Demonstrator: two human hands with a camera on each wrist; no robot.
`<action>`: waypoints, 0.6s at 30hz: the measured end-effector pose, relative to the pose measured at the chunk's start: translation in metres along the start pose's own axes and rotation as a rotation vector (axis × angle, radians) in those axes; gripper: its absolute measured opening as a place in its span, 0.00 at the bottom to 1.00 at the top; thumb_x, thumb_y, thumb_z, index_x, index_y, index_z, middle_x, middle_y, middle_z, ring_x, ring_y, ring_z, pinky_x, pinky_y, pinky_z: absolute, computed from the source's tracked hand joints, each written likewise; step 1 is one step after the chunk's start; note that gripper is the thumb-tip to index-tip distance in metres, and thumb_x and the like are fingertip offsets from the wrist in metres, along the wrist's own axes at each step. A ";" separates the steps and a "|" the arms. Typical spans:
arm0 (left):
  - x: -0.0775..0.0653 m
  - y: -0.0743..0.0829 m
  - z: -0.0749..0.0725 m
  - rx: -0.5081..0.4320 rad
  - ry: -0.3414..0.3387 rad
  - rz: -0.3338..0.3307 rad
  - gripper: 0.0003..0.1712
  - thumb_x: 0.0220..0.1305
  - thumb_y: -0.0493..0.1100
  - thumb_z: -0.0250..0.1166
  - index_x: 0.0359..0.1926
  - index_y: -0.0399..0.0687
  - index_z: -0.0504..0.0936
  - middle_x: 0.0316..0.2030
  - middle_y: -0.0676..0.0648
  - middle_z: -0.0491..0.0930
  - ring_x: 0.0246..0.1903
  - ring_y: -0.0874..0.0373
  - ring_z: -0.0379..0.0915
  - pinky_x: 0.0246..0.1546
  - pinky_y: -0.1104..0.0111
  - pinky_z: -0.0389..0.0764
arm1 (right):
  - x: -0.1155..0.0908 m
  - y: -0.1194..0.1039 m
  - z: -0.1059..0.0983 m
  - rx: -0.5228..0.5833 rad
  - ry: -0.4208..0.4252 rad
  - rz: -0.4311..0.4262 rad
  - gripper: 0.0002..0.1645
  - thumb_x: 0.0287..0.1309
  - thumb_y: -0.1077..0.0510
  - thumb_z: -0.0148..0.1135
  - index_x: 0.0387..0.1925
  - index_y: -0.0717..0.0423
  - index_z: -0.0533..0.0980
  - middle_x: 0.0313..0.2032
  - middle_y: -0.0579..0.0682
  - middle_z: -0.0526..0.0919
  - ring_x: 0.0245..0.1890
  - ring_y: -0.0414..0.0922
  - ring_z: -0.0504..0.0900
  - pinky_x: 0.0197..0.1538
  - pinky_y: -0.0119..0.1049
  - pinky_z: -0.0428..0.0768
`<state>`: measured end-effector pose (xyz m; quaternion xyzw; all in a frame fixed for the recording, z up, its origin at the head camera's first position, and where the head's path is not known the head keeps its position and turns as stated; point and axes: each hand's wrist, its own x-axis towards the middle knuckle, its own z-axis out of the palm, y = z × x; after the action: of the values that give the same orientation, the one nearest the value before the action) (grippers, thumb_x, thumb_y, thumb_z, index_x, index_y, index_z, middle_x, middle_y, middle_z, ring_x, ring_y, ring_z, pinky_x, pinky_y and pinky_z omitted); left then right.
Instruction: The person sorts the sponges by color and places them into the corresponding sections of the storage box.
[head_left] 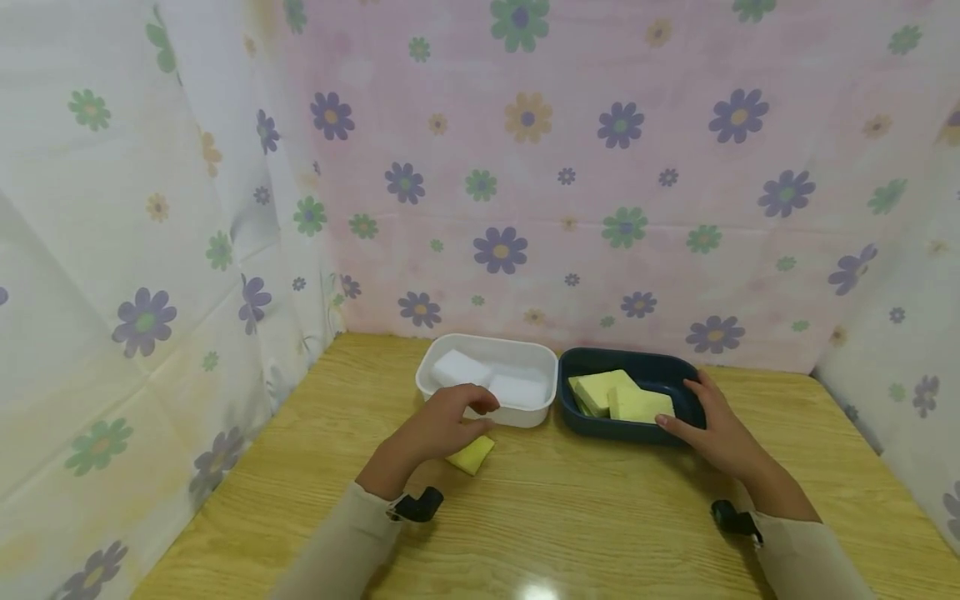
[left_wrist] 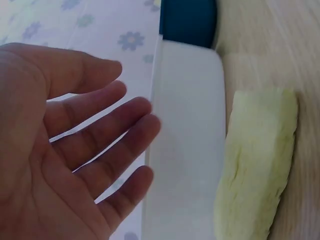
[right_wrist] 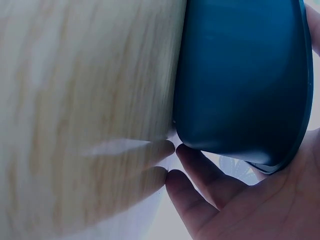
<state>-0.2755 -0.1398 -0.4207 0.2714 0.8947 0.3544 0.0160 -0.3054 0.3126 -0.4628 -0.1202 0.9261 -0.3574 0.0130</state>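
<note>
My left hand (head_left: 448, 421) hovers at the near side of the white container (head_left: 538, 408), fingers loosely bent and spread with nothing between them. Just under it, a yellow sponge block (head_left: 471, 457) lies on the table, partly hidden by the hand; the left wrist view shows the sponge block's rough edge (left_wrist: 256, 165) alongside the white wall. My right hand (head_left: 723, 433) grips the right end of the dark blue container (head_left: 630, 432), thumb at the front rim and fingers around the end wall. In the right wrist view, two fingertips touch the table beside the container's base (right_wrist: 240, 90).
White sponge blocks (head_left: 461, 367) lie in the white container, and several pale yellow sponge blocks (head_left: 641, 404) are piled in the dark blue one. Both containers stand side by side on the wooden table (head_left: 570, 508), near the flowered cloth (head_left: 570, 200) at the back.
</note>
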 end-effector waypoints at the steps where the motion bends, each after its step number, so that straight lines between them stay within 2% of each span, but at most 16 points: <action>1: -0.001 -0.002 -0.003 -0.004 -0.010 0.001 0.16 0.74 0.42 0.65 0.58 0.42 0.82 0.55 0.43 0.84 0.55 0.50 0.79 0.60 0.47 0.78 | 0.000 0.000 0.000 0.001 0.000 0.001 0.63 0.68 0.33 0.62 0.83 0.61 0.40 0.82 0.59 0.23 0.79 0.74 0.34 0.64 0.82 0.50; 6: -0.004 -0.015 -0.017 -0.003 -0.064 0.008 0.16 0.75 0.45 0.64 0.57 0.42 0.82 0.52 0.44 0.85 0.53 0.53 0.82 0.57 0.52 0.80 | -0.001 0.000 0.001 0.003 0.002 0.004 0.63 0.68 0.33 0.62 0.83 0.61 0.40 0.82 0.59 0.23 0.78 0.74 0.34 0.64 0.83 0.50; 10: -0.008 -0.027 -0.025 -0.009 -0.092 -0.035 0.17 0.74 0.47 0.65 0.56 0.41 0.84 0.52 0.46 0.86 0.54 0.53 0.82 0.58 0.53 0.81 | -0.002 -0.001 0.000 0.005 0.000 0.002 0.63 0.68 0.33 0.62 0.82 0.62 0.40 0.82 0.59 0.23 0.78 0.74 0.34 0.64 0.83 0.50; 15: -0.011 -0.031 -0.032 0.035 -0.092 -0.147 0.19 0.72 0.48 0.66 0.57 0.41 0.84 0.52 0.47 0.87 0.54 0.52 0.82 0.58 0.53 0.81 | -0.001 -0.003 0.000 0.003 0.000 0.001 0.63 0.69 0.33 0.61 0.82 0.62 0.40 0.82 0.60 0.23 0.78 0.74 0.34 0.64 0.83 0.49; 18: -0.014 -0.030 -0.035 0.067 -0.090 -0.231 0.21 0.71 0.48 0.67 0.59 0.41 0.84 0.54 0.46 0.86 0.57 0.49 0.81 0.59 0.52 0.80 | -0.001 -0.003 0.000 0.004 0.000 -0.002 0.63 0.69 0.33 0.62 0.82 0.62 0.40 0.82 0.60 0.23 0.78 0.74 0.34 0.64 0.83 0.49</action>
<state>-0.2858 -0.1869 -0.4159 0.1825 0.9298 0.3075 0.0876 -0.3044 0.3110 -0.4608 -0.1209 0.9253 -0.3591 0.0131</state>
